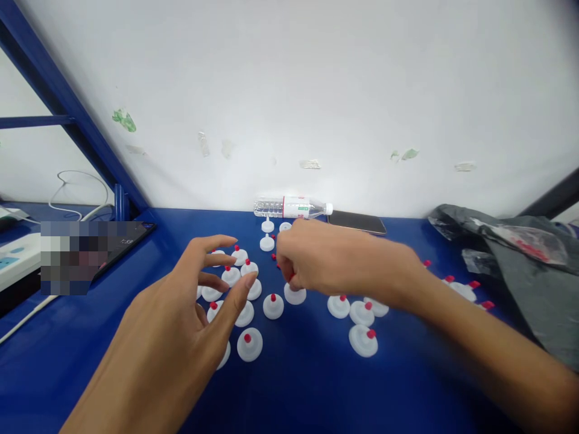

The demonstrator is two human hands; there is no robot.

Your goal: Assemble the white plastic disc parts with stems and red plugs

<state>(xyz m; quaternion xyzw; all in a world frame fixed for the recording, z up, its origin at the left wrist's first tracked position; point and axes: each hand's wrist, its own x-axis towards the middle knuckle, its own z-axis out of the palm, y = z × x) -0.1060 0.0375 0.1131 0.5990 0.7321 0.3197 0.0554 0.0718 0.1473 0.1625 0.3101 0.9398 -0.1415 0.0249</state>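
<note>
My right hand (312, 250) is closed in a pinch over a white round disc (295, 295), its fingertips at the small red cap (292, 278) on top; the fingers hide most of it. To the left, my left hand (190, 301) hovers with fingers apart, holding nothing. Around and beneath it lie several white discs with red caps on their stems, such as one disc (249, 346) near the front. A similar capped disc (273, 307) sits between my hands. Further back, a white disc with a bare stem (266, 243) stands upright, and loose red caps (274, 257) lie close by.
A clear water bottle (294, 207) lies against the white wall, beside a dark phone (357, 222). More capped discs (363, 341) are under my right forearm. A grey plastic bag (511, 259) lies at right. A power strip (20, 256) and another phone (126, 244) are left.
</note>
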